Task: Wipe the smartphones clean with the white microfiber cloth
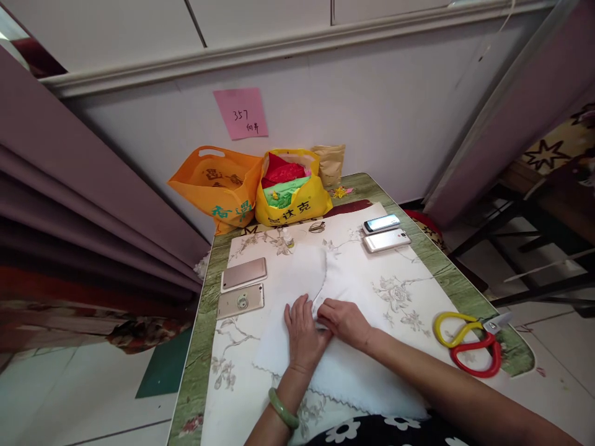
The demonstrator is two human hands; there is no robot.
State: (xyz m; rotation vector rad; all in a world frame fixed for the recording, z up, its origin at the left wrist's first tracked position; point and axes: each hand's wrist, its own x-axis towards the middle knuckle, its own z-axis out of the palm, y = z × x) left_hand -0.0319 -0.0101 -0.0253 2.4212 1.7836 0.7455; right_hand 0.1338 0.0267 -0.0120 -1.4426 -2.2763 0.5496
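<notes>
A white piece of cloth (353,371) with a zigzag lower edge lies across the table in front of me. A dark, stitched-looking line (324,272) curves down its upper part towards my fingers. My left hand (304,334) rests on the cloth, fingers stretched out flat and thumb pointing at the other hand. Right beside it, my right hand (346,322) is closed in a pinch at the lower end of that line. Whatever sits between its fingertips is hidden. A green bangle (283,409) circles my left wrist.
Scissors (474,341) with yellow and red handles lie at the right edge. Phones lie left (240,300) and right (387,240). A small bottle (288,238) stands behind the cloth. An orange bag (218,179) and a yellow bag (297,204) holding coloured fabric stand against the wall.
</notes>
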